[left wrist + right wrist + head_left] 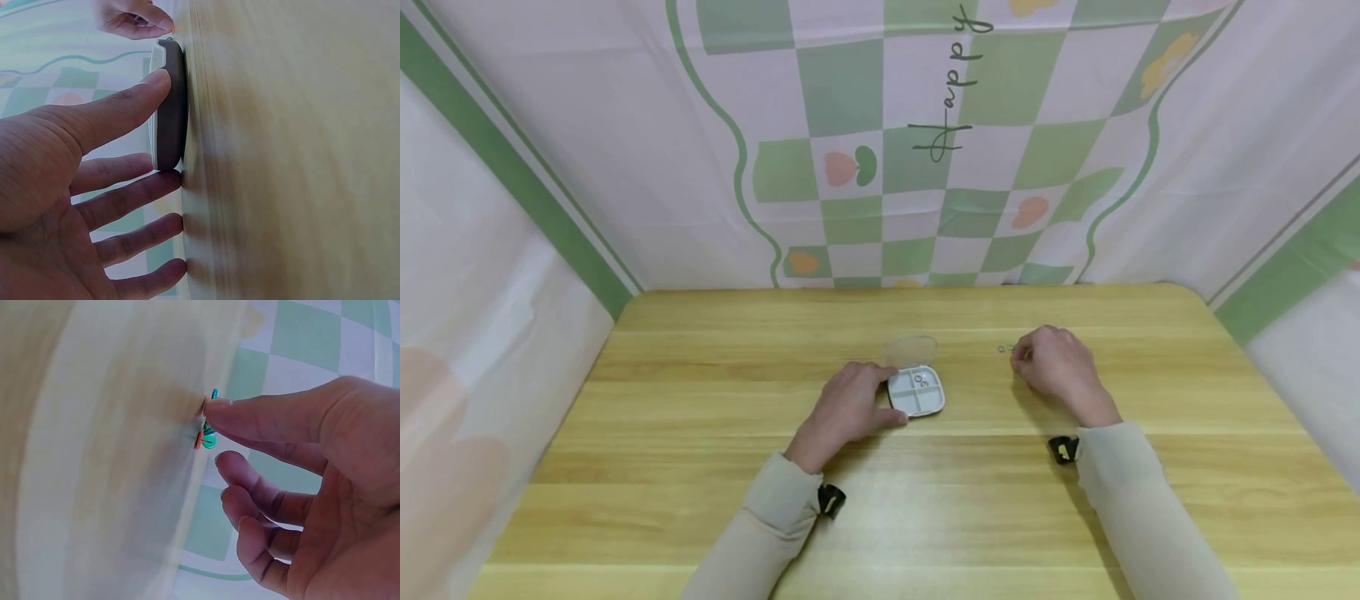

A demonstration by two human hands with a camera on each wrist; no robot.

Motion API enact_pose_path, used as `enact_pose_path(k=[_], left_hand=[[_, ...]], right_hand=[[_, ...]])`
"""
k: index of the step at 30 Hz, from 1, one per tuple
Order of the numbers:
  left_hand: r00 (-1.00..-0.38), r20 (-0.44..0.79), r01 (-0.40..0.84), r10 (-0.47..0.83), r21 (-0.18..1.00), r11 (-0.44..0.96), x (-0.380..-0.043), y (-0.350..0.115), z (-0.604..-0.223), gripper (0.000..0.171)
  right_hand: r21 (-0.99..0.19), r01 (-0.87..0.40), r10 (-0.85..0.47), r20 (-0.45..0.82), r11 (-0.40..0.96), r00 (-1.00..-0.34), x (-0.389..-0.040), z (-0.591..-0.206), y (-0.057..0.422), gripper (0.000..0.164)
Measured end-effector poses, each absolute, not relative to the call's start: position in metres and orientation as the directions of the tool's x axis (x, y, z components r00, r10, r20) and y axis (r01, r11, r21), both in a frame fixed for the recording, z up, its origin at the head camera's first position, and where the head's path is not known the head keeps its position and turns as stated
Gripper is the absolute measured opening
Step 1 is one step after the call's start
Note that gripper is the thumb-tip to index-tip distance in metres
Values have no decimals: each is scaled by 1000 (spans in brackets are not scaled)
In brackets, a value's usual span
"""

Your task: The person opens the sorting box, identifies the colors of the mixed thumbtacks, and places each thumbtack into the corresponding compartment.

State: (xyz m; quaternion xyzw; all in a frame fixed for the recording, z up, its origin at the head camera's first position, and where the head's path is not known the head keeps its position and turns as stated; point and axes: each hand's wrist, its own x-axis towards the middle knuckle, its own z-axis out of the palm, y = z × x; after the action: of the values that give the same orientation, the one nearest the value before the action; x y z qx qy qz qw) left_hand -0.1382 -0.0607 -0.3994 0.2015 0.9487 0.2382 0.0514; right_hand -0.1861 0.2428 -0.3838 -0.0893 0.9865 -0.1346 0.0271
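The small white compartment case (917, 392) lies open near the middle of the table (700, 500), its clear lid (912, 350) tipped back toward the far edge. The left hand (847, 410) steadies it, thumb and straight fingers against its side, gripping nothing. Toward the right edge, the right hand (1054, 365) presses a fingertip (215, 407) on tiny coloured rings (205, 434), seemingly mid-pickup; a fine pinch should come next.

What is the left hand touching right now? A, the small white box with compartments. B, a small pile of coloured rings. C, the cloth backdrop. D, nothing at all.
A: the left hand has its thumb and fingertips against the side of the open white box, while the right hand is at the coloured rings further along the table.
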Motion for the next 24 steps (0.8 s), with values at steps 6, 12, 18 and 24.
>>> enact_pose_path(k=[6,12,18,24], left_hand=[[-913,-5,358,409,473,805,-139,-60,-401,70],[-913,-13,352,407,476,806,-138,-60,-400,70],[-914,-11,353,406,471,808,-139,-61,-400,70],[-913,-2,357,408,477,803,-137,-61,-398,70]], right_hand=[[-286,-158,-173,-26,945,-985,-184,-382,243,8],[-303,-170,-177,6,938,-984,-183,-378,240,6],[-312,-179,-184,14,933,-983,-181,-373,237,7],[-328,-192,-202,6,925,-979,-177,-366,233,9]])
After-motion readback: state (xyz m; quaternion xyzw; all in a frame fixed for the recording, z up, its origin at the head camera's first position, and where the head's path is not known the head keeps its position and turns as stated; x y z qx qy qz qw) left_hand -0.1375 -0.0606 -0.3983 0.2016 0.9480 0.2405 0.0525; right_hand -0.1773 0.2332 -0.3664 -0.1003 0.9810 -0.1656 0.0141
